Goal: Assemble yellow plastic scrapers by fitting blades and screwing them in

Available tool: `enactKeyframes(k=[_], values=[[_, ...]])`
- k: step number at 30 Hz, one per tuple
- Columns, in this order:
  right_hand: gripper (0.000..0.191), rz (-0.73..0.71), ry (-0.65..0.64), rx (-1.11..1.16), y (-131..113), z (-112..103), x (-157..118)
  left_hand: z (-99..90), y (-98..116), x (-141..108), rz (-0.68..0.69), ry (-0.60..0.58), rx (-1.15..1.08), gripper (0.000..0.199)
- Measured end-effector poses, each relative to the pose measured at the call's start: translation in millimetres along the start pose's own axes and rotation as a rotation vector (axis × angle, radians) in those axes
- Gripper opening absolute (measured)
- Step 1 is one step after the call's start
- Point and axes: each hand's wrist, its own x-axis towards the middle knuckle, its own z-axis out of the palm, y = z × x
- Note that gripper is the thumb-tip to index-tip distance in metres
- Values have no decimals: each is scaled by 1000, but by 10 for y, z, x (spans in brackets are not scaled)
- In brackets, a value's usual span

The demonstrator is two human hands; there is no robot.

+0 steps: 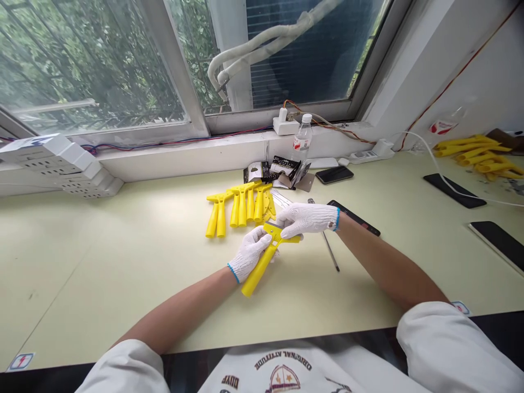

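Note:
A yellow scraper (258,271) with a thick round handle is tilted in front of me, its wide head up and a greyish strip along the head's edge. My left hand (249,254), in a white knitted glove, is wrapped round it just below the head. My right hand (308,218), gloved too, has its fingers closed at the head's upper right edge; whether a small part is under them is hidden. Close behind lie several yellow scraper handles (242,206) and small yellow plates (268,206). A screwdriver (331,251) rests on the table beneath my right wrist.
Behind the handles are black packaging cards (286,169), a water bottle (302,139) and a phone (334,174). A dark flat device (360,221) lies by my right forearm. White boxes (65,164) stand at left, more yellow pieces (478,155) at far right.

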Motion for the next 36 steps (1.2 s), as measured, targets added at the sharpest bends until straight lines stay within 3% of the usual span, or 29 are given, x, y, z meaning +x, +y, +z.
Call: enactKeyframes(k=[9, 15, 19, 24, 27, 30, 33, 36], values=[[25, -37, 68, 126, 165, -202, -67, 9, 19, -43, -103, -187, 110, 57], [36, 53, 268, 200, 280, -437, -307, -20, 3, -12, -113, -182, 163, 48], [38, 108, 313, 200, 377, -539, -433, 0, 111, -42, -106, -174, 436, 33], [27, 185, 297, 84, 234, -380, -292, 47, 289, -74, 31, -64, 921, 29], [22, 153, 275, -11, 81, -190, -117, 83, 395, -140, 87, -54, 1056, 30], [23, 79, 165, -49, -7, -109, -54, 85, 581, -325, 98, -78, 1125, 31], [30, 124, 153, -60, -2, -188, -134, -72, 841, -563, 20, -59, 1299, 29], [35, 184, 215, -69, 64, -326, -250, -468, 1077, -687, -167, 170, 1477, 30]])
